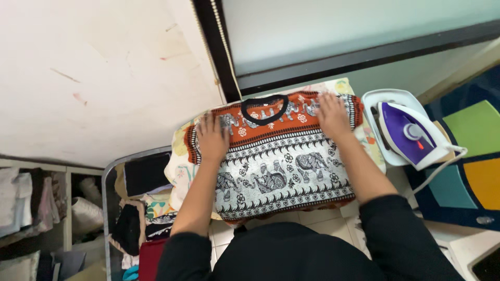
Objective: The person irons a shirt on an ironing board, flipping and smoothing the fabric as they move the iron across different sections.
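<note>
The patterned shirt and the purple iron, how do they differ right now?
The patterned shirt lies flat under the left hand and right hand; the purple iron sits untouched on its white rest. The shirt is soft orange-and-white cloth; the iron is hard and corded.

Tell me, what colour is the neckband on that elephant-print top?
Black; the neckband rings the top against its orange upper part, clearest in the head view.

Both palms lie flat on an elephant-print top (271, 156), the left hand (212, 138) on its shoulder, the right hand (332, 115) opposite, a purple steam iron (409, 132) just beyond the right hand.
</note>
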